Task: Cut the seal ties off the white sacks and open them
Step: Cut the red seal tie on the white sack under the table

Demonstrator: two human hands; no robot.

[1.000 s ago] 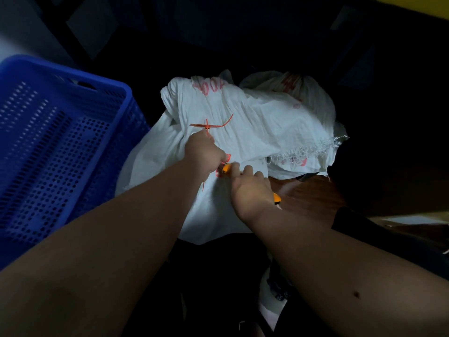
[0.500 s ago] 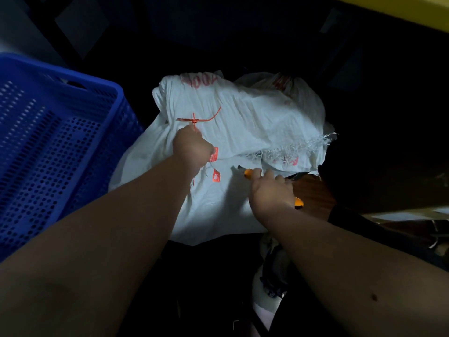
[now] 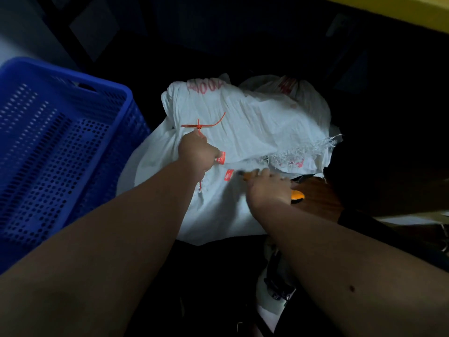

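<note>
A white woven sack (image 3: 255, 127) with red print lies in the middle, a second white sack (image 3: 303, 93) behind it. An orange seal tie (image 3: 201, 125) sticks out above my left hand (image 3: 198, 152), which grips the bunched sack cloth with a red tag (image 3: 221, 158) at its thumb. A second red tag (image 3: 229, 175) lies on the sack just below. My right hand (image 3: 268, 188) holds an orange-handled cutter (image 3: 297, 195), its tip pointing left toward the tags. The blade is blurred.
A blue perforated plastic crate (image 3: 60, 152) stands at the left, close to the sack. A brown wooden surface (image 3: 315, 198) shows under my right hand. A yellow edge (image 3: 401, 10) runs across the top right. The surroundings are dark.
My right hand drew the cutter away to the right, then came back a little toward the tags. My left hand kept its grip on the sack.
</note>
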